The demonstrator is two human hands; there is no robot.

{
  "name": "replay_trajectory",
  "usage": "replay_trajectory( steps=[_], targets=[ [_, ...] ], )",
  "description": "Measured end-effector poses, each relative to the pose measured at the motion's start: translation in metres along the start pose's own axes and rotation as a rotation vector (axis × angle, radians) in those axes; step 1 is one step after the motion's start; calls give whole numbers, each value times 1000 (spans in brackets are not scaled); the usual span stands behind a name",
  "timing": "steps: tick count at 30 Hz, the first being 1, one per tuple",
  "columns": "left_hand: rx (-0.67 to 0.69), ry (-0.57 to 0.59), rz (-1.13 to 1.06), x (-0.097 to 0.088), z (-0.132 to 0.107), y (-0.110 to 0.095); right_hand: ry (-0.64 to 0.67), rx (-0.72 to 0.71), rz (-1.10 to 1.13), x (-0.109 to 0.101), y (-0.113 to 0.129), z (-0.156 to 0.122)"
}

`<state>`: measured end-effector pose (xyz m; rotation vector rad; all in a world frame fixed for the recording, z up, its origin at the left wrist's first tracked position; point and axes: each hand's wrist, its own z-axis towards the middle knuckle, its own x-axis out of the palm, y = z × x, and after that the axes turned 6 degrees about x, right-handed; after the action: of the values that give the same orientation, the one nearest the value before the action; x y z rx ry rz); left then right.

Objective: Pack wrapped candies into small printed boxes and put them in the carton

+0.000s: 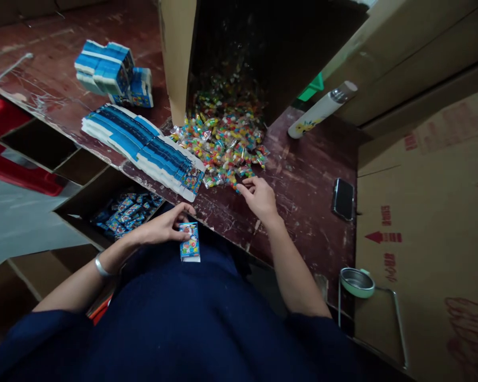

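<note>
Dark red table point(302, 180): surface scuffed. An open cardboard carton point(176, 58) is set on it, with a heap of clear candy packets point(223, 143) spread at its mouth. A row of overlapping blue cartons point(139, 142) is laid beside the heap, along the near edge.

Right hand point(262, 200) is placed at the heap's near edge — thumb and forefinger nearly together; whether a packet is gripped cannot be told. In the left hand point(165, 225) a small printed box point(190, 248) is held before the body, just off the table edge, its face under the thumb, the other fingers partly curled.

Step in hand is judged to be the picking of one packet. It is best pinched by its wrapper and drawn clear of its neighbours; the box should be gripped lightly — card dents easily.

Box: blue, multicoloured print, white at the end nearest the body; contents not visible. Packets: glossy, with small bright candies inside.
</note>
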<state>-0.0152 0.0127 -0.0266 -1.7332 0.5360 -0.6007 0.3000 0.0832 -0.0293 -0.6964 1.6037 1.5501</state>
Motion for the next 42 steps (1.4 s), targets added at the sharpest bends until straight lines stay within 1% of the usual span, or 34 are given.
replay_trajectory(
  steps=[2,4,5,6,7,8,10,12,14,16,19,22,27,30,33,35,36,38,40,42],
  targets=[
    [40,143,192,-17,-7,-9,47,-5,-73,6,-3,7],
    [66,260,337,-29,-13,-18,57,-49,-80,11,-2,9],
    [66,291,387,-34,-15,-22,49,-73,-54,12,-1,9],
    [59,295,424,-36,-16,-25,39,-89,-4,12,1,8],
    [50,267,452,-37,-16,-26,39,-95,70,12,2,6],
    [44,206,473,-36,-14,-26,59,-84,167,9,4,4],
    [53,22,472,-32,-8,-23,155,-35,383,2,10,-3],
    [75,-157,411,-25,1,-15,261,-26,550,-9,21,-12],
    [94,-273,317,-16,10,-6,300,-76,617,-21,35,-22],
    [100,-328,241,-7,18,1,296,-117,611,-30,51,-31],
    [108,-358,167,6,24,4,247,-143,549,-36,69,-41],
    [138,-358,71,14,24,4,199,-199,426,-34,78,-47],
    [186,-353,-52,22,23,3,152,-298,287,-31,82,-51],
    [227,-345,-112,31,24,0,110,-399,227,-27,84,-51],
    [277,-343,-198,41,24,-6,87,-483,237,-20,84,-51],
    [319,-372,-237,46,24,-9,123,-465,329,-17,82,-53],
    [338,-389,-248,47,23,-11,154,-425,401,-15,80,-55],
    [360,-414,-264,47,23,-11,216,-302,554,-10,76,-62],
    [363,-419,-279,47,22,-10,258,-195,667,-2,72,-69],
    [359,-411,-278,47,23,-8,254,-163,715,6,70,-75]
  ],
)
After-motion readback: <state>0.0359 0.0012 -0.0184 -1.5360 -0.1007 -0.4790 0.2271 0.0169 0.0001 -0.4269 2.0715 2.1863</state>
